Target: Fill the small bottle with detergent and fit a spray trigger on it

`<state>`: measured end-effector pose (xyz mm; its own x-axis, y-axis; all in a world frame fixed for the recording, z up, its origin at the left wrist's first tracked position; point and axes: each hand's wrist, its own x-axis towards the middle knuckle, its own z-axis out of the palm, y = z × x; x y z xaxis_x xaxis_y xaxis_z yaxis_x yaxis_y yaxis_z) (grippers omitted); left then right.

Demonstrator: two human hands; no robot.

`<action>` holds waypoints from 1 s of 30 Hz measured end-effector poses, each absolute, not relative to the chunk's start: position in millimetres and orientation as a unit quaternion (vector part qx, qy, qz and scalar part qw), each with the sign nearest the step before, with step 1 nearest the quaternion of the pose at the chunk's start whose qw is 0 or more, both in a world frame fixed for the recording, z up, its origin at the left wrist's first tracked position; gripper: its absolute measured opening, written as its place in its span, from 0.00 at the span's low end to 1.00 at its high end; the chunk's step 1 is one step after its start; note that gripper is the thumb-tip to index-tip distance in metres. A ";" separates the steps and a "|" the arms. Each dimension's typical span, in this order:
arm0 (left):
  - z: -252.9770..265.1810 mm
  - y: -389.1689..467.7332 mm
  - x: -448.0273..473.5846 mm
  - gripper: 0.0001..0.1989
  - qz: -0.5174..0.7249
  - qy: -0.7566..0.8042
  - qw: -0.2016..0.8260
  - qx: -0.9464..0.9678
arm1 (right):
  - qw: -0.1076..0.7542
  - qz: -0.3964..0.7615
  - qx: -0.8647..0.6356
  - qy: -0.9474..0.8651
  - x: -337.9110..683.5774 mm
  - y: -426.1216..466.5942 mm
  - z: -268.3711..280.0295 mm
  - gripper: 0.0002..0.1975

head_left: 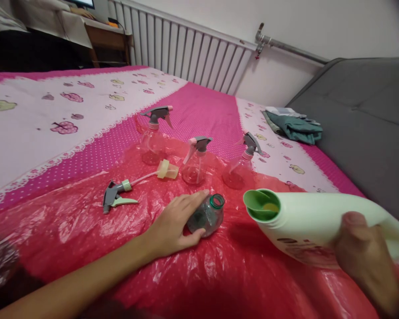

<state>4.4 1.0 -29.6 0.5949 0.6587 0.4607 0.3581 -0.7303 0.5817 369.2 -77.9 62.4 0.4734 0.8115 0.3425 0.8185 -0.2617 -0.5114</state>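
Cupped the small uncapped bottle in the left hand, with fingers spread along its far left side and thumb along the near side, on the red plastic sheet over the bed. Wrapped the right hand around the pale jug near its handle; too blurred there to tell how firmly. Held the jug nearly level, with its green spout facing left, right of the bottle and apart from it. Saw the loose trigger sprayer lying left, three spray bottles standing farther off. Judged to be lining up for pouring. Seemed to call next for steadying the bottle, bringing the spout over its narrow mouth and tipping slowly, perhaps through the yellow funnel-like piece.
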 end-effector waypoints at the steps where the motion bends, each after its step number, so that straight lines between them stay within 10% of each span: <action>1: -29.7 1.1 4.2 0.45 0.338 0.293 0.219 0.867 | 0.318 -0.005 -0.806 -0.500 367.5 -77.6 64.2 0.31; 30: -34.4 2.0 5.5 0.37 0.336 0.243 0.202 0.887 | 0.128 -0.102 -0.842 -0.514 378.9 -63.2 86.5 0.45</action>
<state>5.5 2.0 -34.4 0.6559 0.5673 0.4980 0.2954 -0.8000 0.5222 378.9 -63.2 86.5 0.4501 0.8395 0.3044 0.8921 -0.4380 -0.1111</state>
